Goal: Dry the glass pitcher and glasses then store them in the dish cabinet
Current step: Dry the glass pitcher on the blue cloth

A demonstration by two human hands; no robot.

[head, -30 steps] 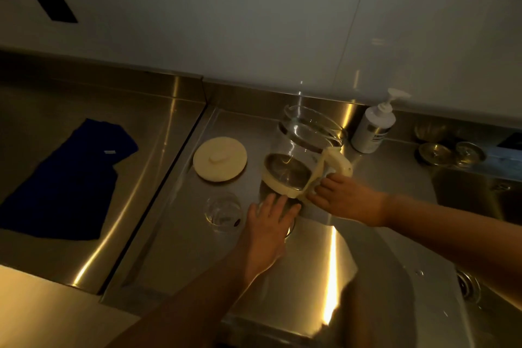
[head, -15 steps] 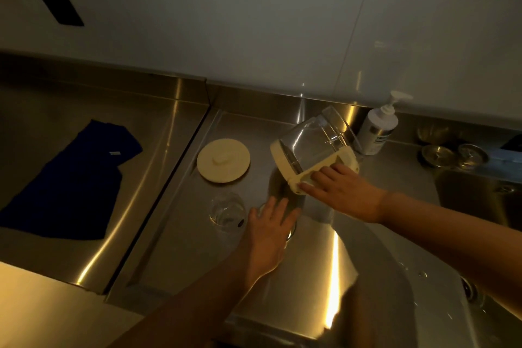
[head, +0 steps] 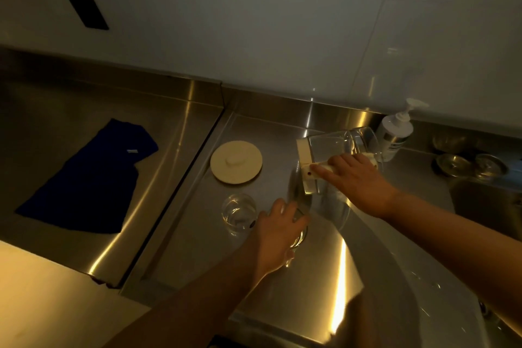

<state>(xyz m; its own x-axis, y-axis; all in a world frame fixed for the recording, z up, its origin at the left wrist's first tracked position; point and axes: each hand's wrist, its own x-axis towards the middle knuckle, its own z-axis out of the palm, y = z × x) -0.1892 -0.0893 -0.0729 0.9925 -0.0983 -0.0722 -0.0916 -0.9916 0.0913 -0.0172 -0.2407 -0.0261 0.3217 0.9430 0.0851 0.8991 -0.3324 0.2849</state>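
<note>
My right hand (head: 354, 183) grips the pitcher (head: 333, 150) by its handle, tipped sideways above the counter (head: 324, 277). Left hand (head: 278, 232) curls over a glass (head: 299, 237). Wet glass: fragile, slippery, so handle's safest.

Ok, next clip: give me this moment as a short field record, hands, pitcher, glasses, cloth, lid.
right hand: grips the cream handle of the glass pitcher, which is tipped on its side above the steel drainboard
left hand: over the second glass, grip unclear
first glass: upright, untouched
lid: flat on drainboard
blue cloth: left counter, unused
</note>
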